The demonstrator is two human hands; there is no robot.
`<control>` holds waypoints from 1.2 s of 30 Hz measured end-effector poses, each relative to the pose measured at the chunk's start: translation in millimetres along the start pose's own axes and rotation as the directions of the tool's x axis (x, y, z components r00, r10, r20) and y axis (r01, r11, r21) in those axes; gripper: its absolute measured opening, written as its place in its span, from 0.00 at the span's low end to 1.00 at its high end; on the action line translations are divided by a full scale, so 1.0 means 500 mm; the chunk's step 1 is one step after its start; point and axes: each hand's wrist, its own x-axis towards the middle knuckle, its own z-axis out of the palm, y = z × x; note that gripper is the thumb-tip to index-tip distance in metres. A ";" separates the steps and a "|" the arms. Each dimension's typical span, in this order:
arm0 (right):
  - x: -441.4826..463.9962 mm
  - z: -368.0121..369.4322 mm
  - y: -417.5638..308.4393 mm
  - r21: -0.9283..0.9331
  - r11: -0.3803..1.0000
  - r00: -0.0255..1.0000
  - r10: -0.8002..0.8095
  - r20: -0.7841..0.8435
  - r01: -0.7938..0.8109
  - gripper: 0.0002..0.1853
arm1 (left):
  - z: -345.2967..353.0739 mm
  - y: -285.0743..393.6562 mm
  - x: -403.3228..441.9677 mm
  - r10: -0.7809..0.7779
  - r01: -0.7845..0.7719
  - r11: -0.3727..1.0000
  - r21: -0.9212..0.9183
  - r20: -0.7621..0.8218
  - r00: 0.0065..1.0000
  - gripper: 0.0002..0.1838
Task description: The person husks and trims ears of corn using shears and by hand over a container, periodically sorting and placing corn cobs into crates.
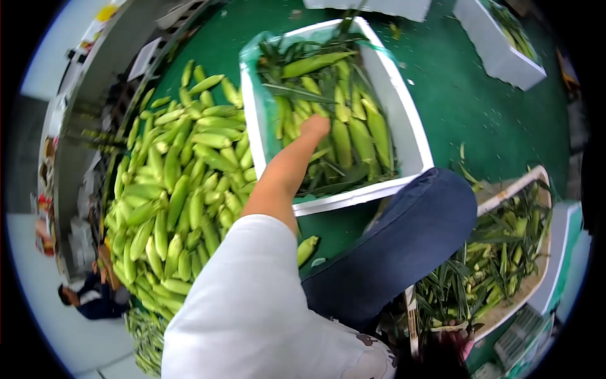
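My left hand (pixel 314 127) reaches down into a white foam box (pixel 404 120) at the upper middle of the head view. Its fingers look curled round a green-husked ear of corn (pixel 319 111), largely covered by the hand. Beside it, more ears of corn (pixel 363 140) lie in rows on long green leaves (pixel 334 180). Light green plastic lining (pixel 251 60) hangs over the box's left rim. My right hand does not show.
A big heap of unhusked corn (pixel 183 183) covers the floor left of the box. My bent knee (pixel 416 215) is at the box's near right corner. Lower right, a bin (pixel 540 252) holds leaves and husks. Another white box (pixel 499 47) stands upper right. Far left, a person (pixel 95 297) sits.
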 end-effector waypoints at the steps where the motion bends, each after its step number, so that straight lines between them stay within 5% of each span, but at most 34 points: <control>1: -0.028 -0.028 0.019 -0.172 0.985 0.976 0.048 0.211 -0.011 0.31 | 0.037 0.010 0.024 -0.163 0.157 0.985 0.068 0.093 0.982 0.23; 2: -0.094 0.061 0.048 -0.398 0.897 0.971 -0.114 0.210 0.192 0.30 | 0.055 0.019 0.031 -0.216 0.207 0.972 0.111 0.072 0.974 0.24; 3: -0.130 0.104 0.090 -0.196 0.975 0.973 -0.058 0.225 0.103 0.30 | 0.066 0.026 0.030 -0.270 0.260 0.953 0.153 0.045 0.962 0.24; 6: -0.164 0.121 0.130 -0.078 0.982 0.980 -0.161 0.114 0.170 0.27 | 0.062 0.038 0.011 -0.341 0.341 0.938 0.060 -0.005 0.940 0.30; 9: -0.171 0.147 0.136 -0.113 0.965 0.961 -0.213 0.179 0.235 0.26 | 0.056 -0.002 -0.016 -0.253 0.195 0.897 -0.398 -0.100 0.962 0.34; 10: -0.165 0.150 0.133 -0.106 0.965 0.956 -0.215 0.199 0.239 0.26 | 0.050 -0.009 -0.031 -0.229 0.137 0.701 -0.700 -0.039 0.973 0.38; 12: -0.152 0.165 0.122 -0.114 0.965 0.951 -0.204 0.233 0.235 0.27 | -0.022 0.029 -0.135 0.000 0.117 0.342 -0.932 0.125 0.992 0.39; 13: -0.130 0.134 0.119 0.001 0.978 0.944 -0.200 0.264 0.207 0.37 | -0.046 0.048 -0.181 0.140 0.145 0.132 -0.981 0.163 0.977 0.40; 15: -0.097 0.148 0.111 -0.073 0.961 0.920 -0.229 0.319 0.265 0.37 | 0.005 0.028 -0.204 0.161 0.219 0.575 -0.788 0.372 0.914 0.40; 18: -0.072 0.228 0.091 -0.088 0.955 0.904 -0.236 0.356 0.283 0.36 | 0.015 0.090 -0.268 0.358 0.094 0.652 -0.753 0.414 0.837 0.46; 21: -0.094 0.287 0.058 -0.139 0.922 0.869 -0.278 0.409 0.361 0.36 | -0.073 0.245 -0.302 0.317 -0.015 0.614 -0.789 0.229 0.921 0.43; 23: -0.117 0.301 0.046 -0.127 0.867 0.823 -0.397 0.406 0.481 0.39 | -0.152 0.351 -0.265 0.424 -0.237 0.533 -0.812 0.013 0.906 0.39; 26: -0.117 0.292 0.019 -0.093 0.818 0.744 -0.461 0.483 0.567 0.41 | -0.334 0.557 -0.315 0.719 -0.299 -0.061 -0.952 -0.249 0.649 0.32; 28: -0.121 0.302 -0.002 -0.056 0.801 0.727 -0.508 0.462 0.596 0.40 | -0.421 0.676 -0.404 0.812 -0.076 -0.278 -0.957 -0.277 0.514 0.30; 29: -0.118 0.298 -0.015 -0.031 0.803 0.723 -0.519 0.456 0.595 0.39 | -0.442 0.721 -0.455 0.859 0.122 -0.304 -0.945 -0.217 0.464 0.29; 31: -0.106 0.273 -0.043 0.054 0.782 0.662 -0.561 0.496 0.621 0.37 | -0.418 0.808 -0.522 0.861 0.109 -0.321 -0.941 -0.242 0.447 0.31; 33: -0.124 0.261 -0.067 -0.004 0.701 0.641 -0.651 0.407 0.713 0.34 | -0.378 0.859 -0.641 0.962 0.384 -0.184 -0.905 -0.086 0.258 0.31; 36: -0.142 0.205 -0.105 -0.245 0.524 0.577 -0.764 0.288 0.816 0.33 | -0.267 0.893 -0.763 0.986 0.552 0.111 -0.826 0.160 0.040 0.33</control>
